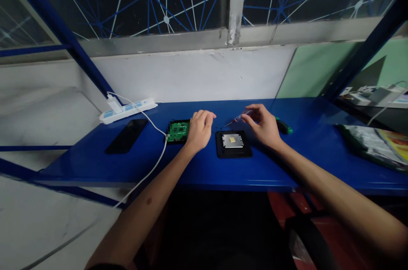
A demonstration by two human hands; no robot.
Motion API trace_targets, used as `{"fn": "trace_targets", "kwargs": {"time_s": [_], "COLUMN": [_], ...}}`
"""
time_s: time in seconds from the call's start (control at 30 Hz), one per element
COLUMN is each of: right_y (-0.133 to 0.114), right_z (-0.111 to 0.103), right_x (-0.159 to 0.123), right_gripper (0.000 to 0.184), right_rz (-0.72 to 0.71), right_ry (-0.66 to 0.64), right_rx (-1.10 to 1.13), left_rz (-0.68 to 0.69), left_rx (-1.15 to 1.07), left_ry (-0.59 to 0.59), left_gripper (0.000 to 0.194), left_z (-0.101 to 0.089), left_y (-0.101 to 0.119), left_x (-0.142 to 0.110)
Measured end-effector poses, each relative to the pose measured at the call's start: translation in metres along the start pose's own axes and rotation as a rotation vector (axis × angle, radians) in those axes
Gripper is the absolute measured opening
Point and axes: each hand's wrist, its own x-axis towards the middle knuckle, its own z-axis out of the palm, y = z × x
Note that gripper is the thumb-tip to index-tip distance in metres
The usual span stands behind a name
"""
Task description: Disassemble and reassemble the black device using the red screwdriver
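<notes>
While the right hand holds a screwdriver clamped between thumb and fingers, a black square part lies flat at the centre of the blue table, a silver metal plate and a small gold-coloured square on its upper face. Measured from that part, small dark bits lie at eleven o'clock — just beside the screwdriver's tip, which points left. The right hand is at two o'clock, a green-handled tool resting beyond it. The left hand is at ten o'clock, fingers bent and close together, over the right end of a green circuit board; whether it grips the board cannot be told. Farther out, a black phone lies at nine o'clock, a white power strip at ten — and a printed packet at three.
</notes>
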Motion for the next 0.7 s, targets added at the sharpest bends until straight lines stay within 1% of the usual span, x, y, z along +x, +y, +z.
{"fn": "trace_targets", "kwargs": {"time_s": [0.23,0.53,0.7], "right_y": [-0.0015,-0.0047,-0.0042], "right_z": [0.0021,0.0012,0.0015], "right_x": [-0.0012,-0.0002,-0.0003], "right_gripper": [0.029,0.027,0.028], "right_rz": [0.008,0.038,0.037], "right_ry": [-0.015,-0.022,-0.019], "right_rx": [-0.003,-0.015,0.005], "left_rz": [-0.024,0.046,0.082], "left_rx": [0.010,-0.024,-0.030], "left_ry": [-0.090,-0.156,-0.163], "left_gripper": [0.034,0.036,0.038], "left_z": [-0.0002,0.0045,0.0064], "left_y": [0.0017,-0.0011,-0.0034], "left_x": [-0.0013,-0.0035,-0.0035]}}
